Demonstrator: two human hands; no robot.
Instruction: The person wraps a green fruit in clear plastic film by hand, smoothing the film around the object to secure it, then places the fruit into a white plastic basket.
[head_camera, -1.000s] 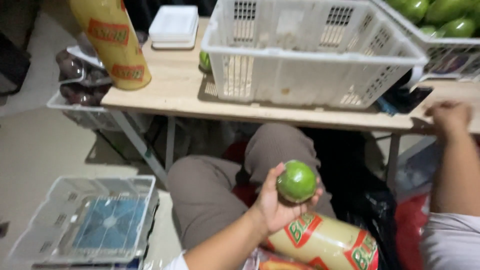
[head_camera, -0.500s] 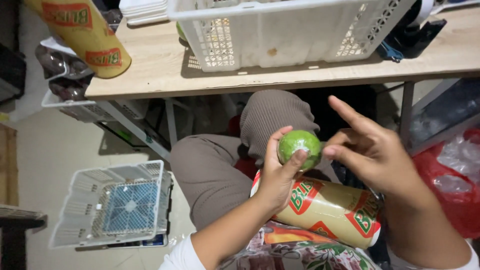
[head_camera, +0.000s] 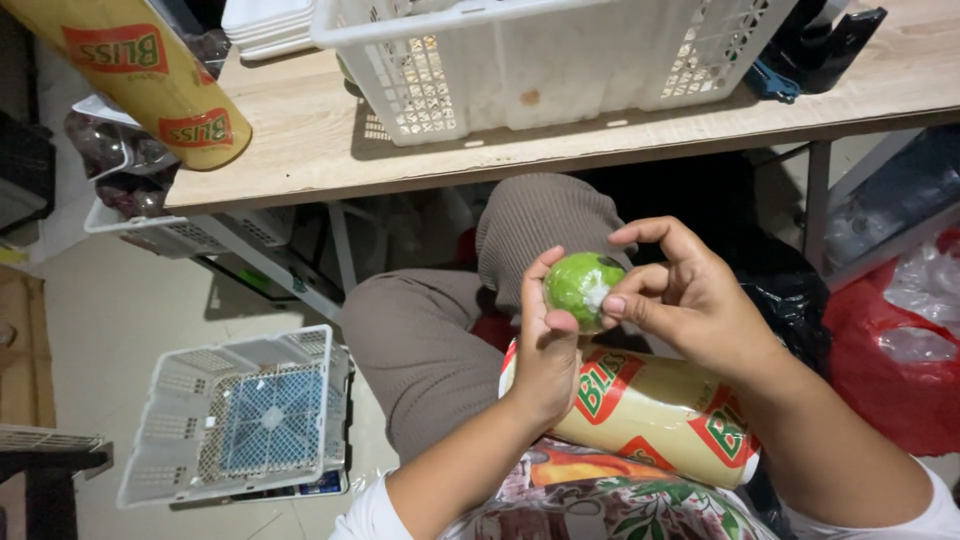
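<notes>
The green fruit (head_camera: 582, 288) sits pinched between both hands — left hand (head_camera: 545, 365) curled around its near side, right hand (head_camera: 690, 300) closing thumb and forefinger on its far side — above a yellow roll (head_camera: 650, 410) on the lap, below the bench (head_camera: 320, 150).

The right hand (head_camera: 690, 300) has come off the table and now pinches the green fruit (head_camera: 580, 288).

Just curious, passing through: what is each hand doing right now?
Left hand: closed around the green fruit, holding it up.
Right hand: fingertips pinching at the fruit's side, partly curled, not gripping it whole.
</notes>
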